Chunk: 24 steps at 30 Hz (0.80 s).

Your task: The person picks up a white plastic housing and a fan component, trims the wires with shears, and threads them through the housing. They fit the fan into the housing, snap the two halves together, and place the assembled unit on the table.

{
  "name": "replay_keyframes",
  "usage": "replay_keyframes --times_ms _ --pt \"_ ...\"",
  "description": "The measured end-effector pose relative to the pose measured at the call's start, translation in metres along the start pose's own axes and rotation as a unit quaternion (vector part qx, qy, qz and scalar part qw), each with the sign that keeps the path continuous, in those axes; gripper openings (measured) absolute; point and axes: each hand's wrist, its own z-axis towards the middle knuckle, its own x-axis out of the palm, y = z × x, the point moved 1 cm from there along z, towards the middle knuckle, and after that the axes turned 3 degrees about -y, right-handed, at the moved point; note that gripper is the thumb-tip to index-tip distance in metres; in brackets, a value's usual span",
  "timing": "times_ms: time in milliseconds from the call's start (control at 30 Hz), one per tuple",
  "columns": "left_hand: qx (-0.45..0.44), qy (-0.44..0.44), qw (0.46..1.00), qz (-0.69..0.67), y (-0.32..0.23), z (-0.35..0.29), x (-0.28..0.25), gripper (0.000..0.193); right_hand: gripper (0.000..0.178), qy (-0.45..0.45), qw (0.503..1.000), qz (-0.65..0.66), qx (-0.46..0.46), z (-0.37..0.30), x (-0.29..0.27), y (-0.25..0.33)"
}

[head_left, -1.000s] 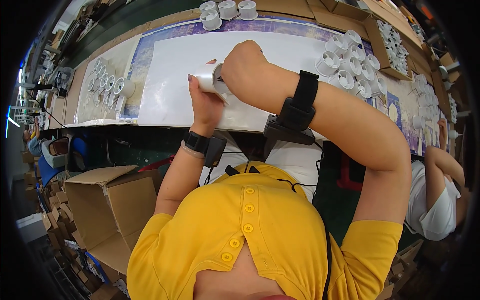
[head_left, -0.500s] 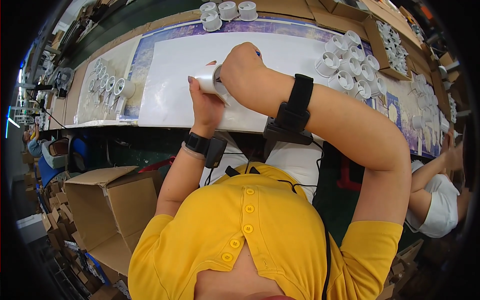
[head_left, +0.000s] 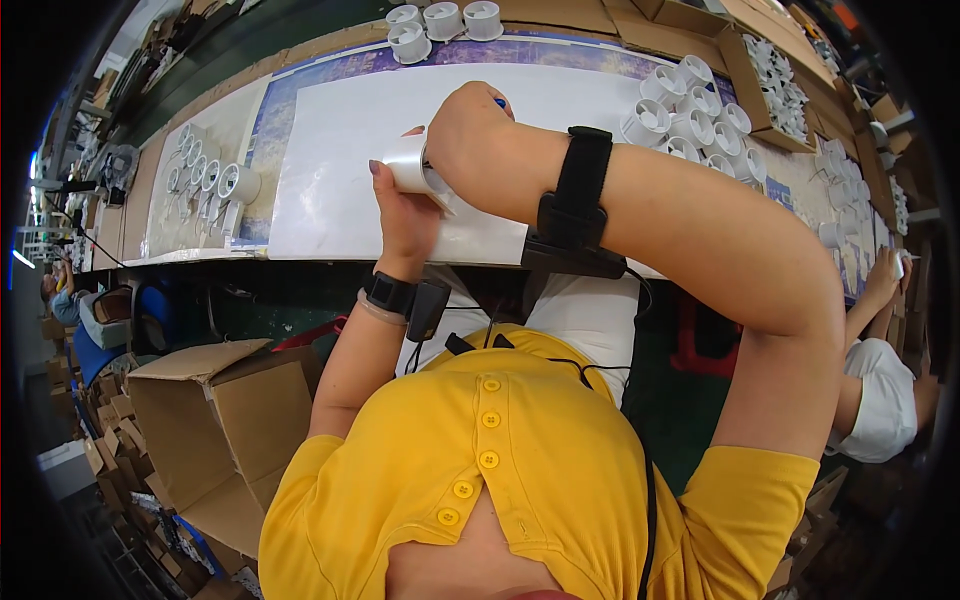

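Both hands are on one white cup (head_left: 403, 163), tipped on its side above the white sheet (head_left: 330, 130), open end toward the right. Left hand (head_left: 408, 220) grips it, thumb on the near side, fingertips round the far side. Right hand (head_left: 468, 135) is curled at the open end, a blue bit (head_left: 500, 102) showing by the fingers. Change over the last second is small: view shifted a little, right wrist and forearm turned slightly, more blue visible; cup still in the left grip, so work on it looks ongoing. At far right, the co-worker's hands (head_left: 882, 278) have moved and now hold something white. Hidden: right fingertips, cup's inside, whatever the blue belongs to; can't tell what the right hand holds, or whether the cup touches the sheet. Co-worker is cut off by the dark rim.
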Motion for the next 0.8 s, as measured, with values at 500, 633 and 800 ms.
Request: replay_keyframes --times_ms 500,633,800 --pt "0.010 -0.007 1.000 -0.010 -0.0029 -0.0008 0.0049 0.072 0.024 -0.016 1.000 -0.003 0.014 0.0015 0.0001 0.0001" --pt "0.017 -0.007 1.000 -0.011 -0.0026 0.0003 0.0048 0.072 0.023 -0.013 1.000 -0.004 0.020 0.0031 0.0007 0.0007" --pt "0.019 -0.003 1.000 -0.008 -0.0021 0.0001 0.0028 0.072 0.023 -0.011 1.000 -0.003 0.012 0.0063 0.0024 0.0010"
